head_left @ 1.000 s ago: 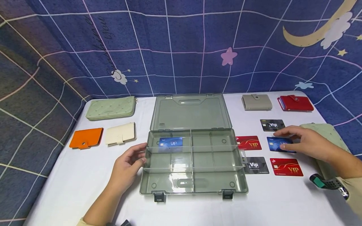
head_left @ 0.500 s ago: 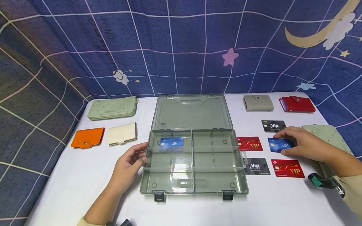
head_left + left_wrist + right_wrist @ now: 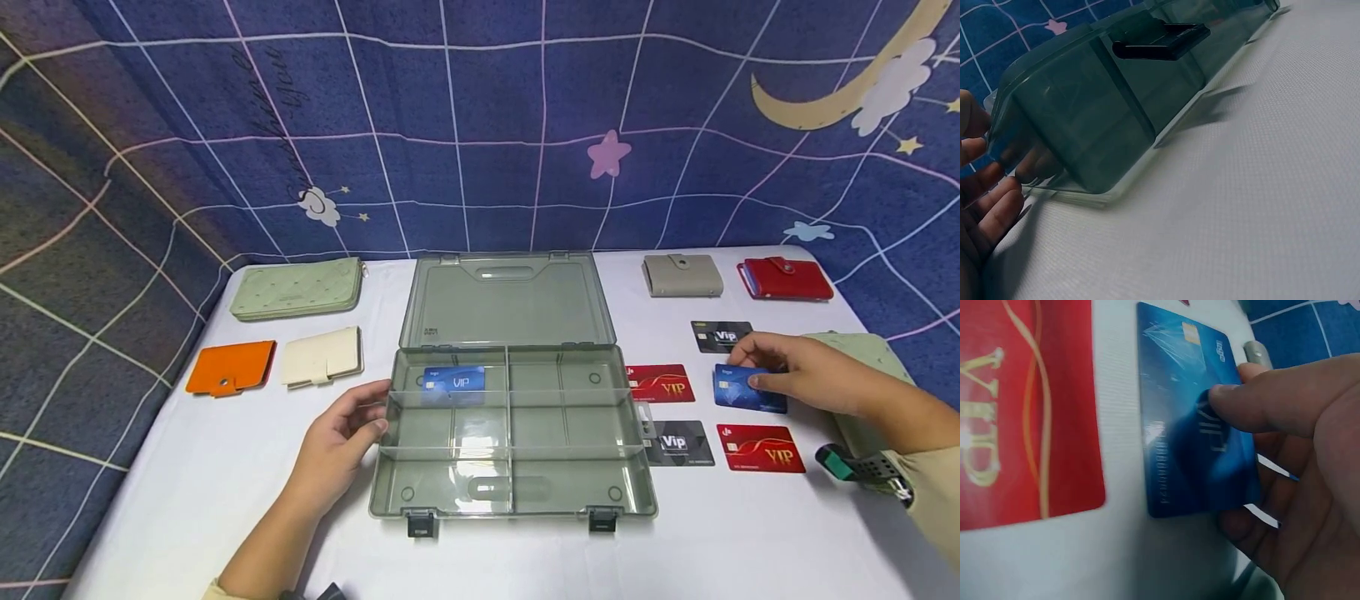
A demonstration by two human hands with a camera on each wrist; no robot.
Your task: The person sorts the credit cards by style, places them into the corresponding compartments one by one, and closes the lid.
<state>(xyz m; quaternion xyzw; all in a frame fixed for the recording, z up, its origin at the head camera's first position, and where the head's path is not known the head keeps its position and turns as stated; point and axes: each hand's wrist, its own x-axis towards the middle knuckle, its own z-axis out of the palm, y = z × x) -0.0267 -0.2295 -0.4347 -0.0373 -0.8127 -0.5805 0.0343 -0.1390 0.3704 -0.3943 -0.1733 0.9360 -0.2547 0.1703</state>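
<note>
My right hand (image 3: 813,371) pinches a blue VIP card (image 3: 738,390), thumb on its printed face and fingers behind its edge. In the right wrist view the blue card (image 3: 1179,419) looks tilted up off the cloth. My left hand (image 3: 337,442) rests against the left side of a translucent grey-green divided box (image 3: 573,425), its fingertips touching the outer wall. The box's lid (image 3: 510,300) lies back. Another blue VIP card (image 3: 453,382) lies in the back left compartment. Around the right hand lie a black card (image 3: 712,335), red cards (image 3: 663,383) and a grey-black card (image 3: 682,446).
Green (image 3: 296,287), orange (image 3: 231,367) and cream (image 3: 322,356) wallets lie at left. A taupe card holder (image 3: 682,275) and a red one (image 3: 787,277) sit at the back right. A green wallet (image 3: 877,358) is partly under the right forearm. A patterned curtain (image 3: 487,125) hangs behind.
My right hand has closed its thumb and fingers on the blue card and tilted it up slightly. The left hand and the box stay where they were.
</note>
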